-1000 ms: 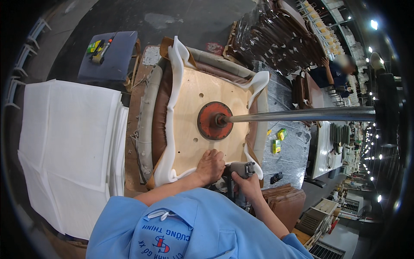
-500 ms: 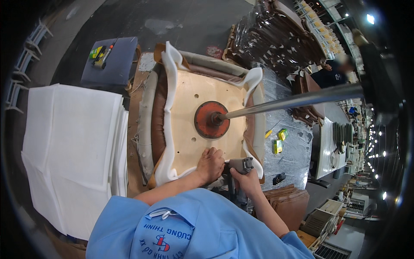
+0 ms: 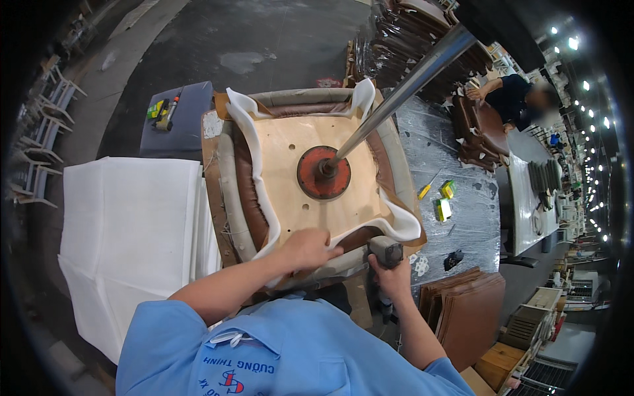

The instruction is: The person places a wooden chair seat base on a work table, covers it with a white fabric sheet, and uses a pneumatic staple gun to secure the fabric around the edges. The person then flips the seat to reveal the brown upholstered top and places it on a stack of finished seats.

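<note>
A light plywood seat panel (image 3: 277,148) lies in a padded frame, ringed by white foam (image 3: 256,178) and brown leather (image 3: 244,152). A red round press plate (image 3: 323,173) on a metal rod bears on its middle. My left hand (image 3: 305,251) is at the panel's front edge, its fingers curled at the foam; the fingertips are partly hidden. My right hand (image 3: 394,276) is wrapped round the handle of a grey staple gun (image 3: 385,251). The gun's head is beside the front right corner, where foam stands up in a loose flap.
White foam sheets (image 3: 132,224) are stacked at left, near a blue-grey pad (image 3: 175,125) holding tools. At right, a plastic-covered table (image 3: 432,152) bears small yellow-green boxes (image 3: 443,210). Brown boards (image 3: 469,310) stand near my right arm. A co-worker (image 3: 518,99) handles brown leather pieces.
My left hand has moved left and toward me, from the panel to its front edge. The staple gun has shifted right. The front foam now leaves brown leather showing, and the rod slants more steeply.
</note>
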Demonstrator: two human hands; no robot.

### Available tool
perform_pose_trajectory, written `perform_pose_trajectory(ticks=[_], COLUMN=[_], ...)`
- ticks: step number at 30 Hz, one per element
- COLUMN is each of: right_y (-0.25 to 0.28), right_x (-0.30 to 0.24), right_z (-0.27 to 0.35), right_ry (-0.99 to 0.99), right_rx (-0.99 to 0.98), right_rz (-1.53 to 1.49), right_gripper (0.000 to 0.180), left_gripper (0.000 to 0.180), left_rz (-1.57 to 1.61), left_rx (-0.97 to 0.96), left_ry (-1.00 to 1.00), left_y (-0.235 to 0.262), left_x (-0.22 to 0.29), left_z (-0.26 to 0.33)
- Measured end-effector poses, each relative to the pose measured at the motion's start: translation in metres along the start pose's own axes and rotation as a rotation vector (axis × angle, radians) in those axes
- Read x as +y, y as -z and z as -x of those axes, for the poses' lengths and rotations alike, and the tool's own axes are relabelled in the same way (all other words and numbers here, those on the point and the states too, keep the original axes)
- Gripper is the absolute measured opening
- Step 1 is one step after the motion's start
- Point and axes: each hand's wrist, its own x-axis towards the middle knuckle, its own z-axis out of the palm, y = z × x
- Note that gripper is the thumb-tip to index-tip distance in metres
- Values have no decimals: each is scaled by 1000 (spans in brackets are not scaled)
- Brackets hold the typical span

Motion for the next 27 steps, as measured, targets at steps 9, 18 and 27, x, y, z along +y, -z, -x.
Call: perform_pose_trajectory(ticks=[9,18,27], right_y=[10,6,0], right_x=[10,-26,-13], right_z=[-16,-8,-8], right_ry=[58,-80,-22], right_rx=[-8,-85,-57], right_rz=[159,98,170], right_gripper=[62,61,61], left_gripper=[32,27,31], left_rz=[-356,-354,-415], left_rx=[174,295,225], left_ry=[-202,-369,-371], left_y=[-43,-46,-33], left_x=[-21,-44,-44], left_z=[0,1,8])
